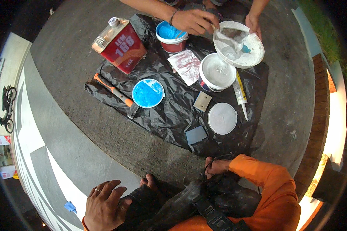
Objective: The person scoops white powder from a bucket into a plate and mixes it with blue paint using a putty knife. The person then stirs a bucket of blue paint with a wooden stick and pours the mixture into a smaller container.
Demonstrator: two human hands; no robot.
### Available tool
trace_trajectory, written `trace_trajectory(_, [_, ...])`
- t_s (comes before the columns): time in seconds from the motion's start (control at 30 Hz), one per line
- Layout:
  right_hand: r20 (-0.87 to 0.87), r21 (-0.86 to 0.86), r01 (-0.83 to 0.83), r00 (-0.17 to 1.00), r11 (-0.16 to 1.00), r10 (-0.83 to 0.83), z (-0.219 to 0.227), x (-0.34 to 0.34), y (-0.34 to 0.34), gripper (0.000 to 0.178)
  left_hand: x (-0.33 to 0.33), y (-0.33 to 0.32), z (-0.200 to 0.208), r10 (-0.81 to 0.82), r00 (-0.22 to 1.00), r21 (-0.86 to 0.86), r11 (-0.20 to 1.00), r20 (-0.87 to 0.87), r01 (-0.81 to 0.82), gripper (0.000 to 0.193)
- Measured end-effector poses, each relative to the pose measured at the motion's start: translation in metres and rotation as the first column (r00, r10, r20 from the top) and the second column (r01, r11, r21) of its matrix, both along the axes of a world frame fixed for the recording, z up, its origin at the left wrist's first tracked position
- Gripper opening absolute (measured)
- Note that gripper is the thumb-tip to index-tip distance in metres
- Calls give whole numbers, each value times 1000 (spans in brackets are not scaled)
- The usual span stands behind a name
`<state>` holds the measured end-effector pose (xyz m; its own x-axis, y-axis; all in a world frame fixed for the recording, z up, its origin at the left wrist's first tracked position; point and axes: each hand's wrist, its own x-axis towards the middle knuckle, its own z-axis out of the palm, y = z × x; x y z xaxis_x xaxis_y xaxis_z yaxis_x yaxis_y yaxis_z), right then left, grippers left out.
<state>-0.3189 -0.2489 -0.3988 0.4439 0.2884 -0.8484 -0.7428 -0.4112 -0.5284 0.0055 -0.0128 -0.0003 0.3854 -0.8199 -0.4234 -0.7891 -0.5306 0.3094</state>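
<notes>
My left hand (104, 206) hovers at the lower left, empty, fingers spread and slightly bent, with a ring on one finger. My right arm, in an orange sleeve (262, 171), bends across to my right hand (220, 167) beside my foot, at the near edge of a black plastic sheet (173, 123); its fingers cannot be made out. Across the sheet, another person's hand (192, 21) holds a white-smeared tool (235, 37) in a white bowl (254, 56), gripped at its rim by that person's other hand (253, 25). Below it stands a white tub (218, 73) of pale paste.
On the sheet are a red metal can (121, 48), a bucket of blue paint (169, 32), a blue-smeared lid (147, 93), an orange-handled hammer (113, 89), stained paper (185, 67), a sealant cartridge (240, 90), a round lid (222, 118) and two small blocks (202, 101).
</notes>
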Motion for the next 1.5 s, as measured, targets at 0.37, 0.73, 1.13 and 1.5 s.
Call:
trace_trajectory(0.37, [6, 23, -51, 999, 998, 51, 6, 12, 0, 59, -1, 2, 2, 9, 1000, 31, 999, 14, -9, 33])
trace_trajectory(0.73, [35, 53, -39, 999, 998, 37, 6, 8, -1, 61, 2, 4, 0, 6, 1000, 33, 999, 5, -6, 32])
trace_trajectory(1.13, [36, 20, -28, 999, 999, 27, -13, 0, 5, 56, 0, -1, 2, 7, 1000, 7, 1000, -2, -7, 31])
trace_trajectory(1.5, [53, 21, -32, 998, 999, 31, 19, 10, -2, 49, -1, -1, 1, 5, 1000, 14, 1000, 8, -5, 30])
